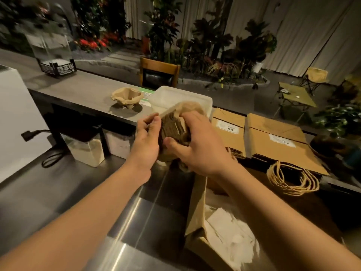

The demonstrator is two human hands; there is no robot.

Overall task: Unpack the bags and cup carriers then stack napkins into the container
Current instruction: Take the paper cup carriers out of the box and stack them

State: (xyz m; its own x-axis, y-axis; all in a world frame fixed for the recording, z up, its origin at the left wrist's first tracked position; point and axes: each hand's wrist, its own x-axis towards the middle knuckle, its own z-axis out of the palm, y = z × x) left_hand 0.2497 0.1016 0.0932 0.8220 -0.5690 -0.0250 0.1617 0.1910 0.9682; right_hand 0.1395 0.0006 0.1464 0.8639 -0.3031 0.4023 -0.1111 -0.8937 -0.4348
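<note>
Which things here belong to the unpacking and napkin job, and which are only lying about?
Job:
- stack of brown napkins, held by left hand and right hand
- white plastic container
- pulp cup carrier
- flat paper bags
- open paper bag

Lying about:
- wooden chair
- potted plants
- folding camp table

**Two counters and their load**

A steel counter (125, 222) fills the lower frame. On it at lower right lies an open paper bag (197, 218). At right of centre, flat bags (273, 141) lie side by side. Behind, a grey counter (84, 89) crosses the upper left, bearing a cup carrier (126, 97), a white tub (175, 96) and a clear box (52, 53).
</note>
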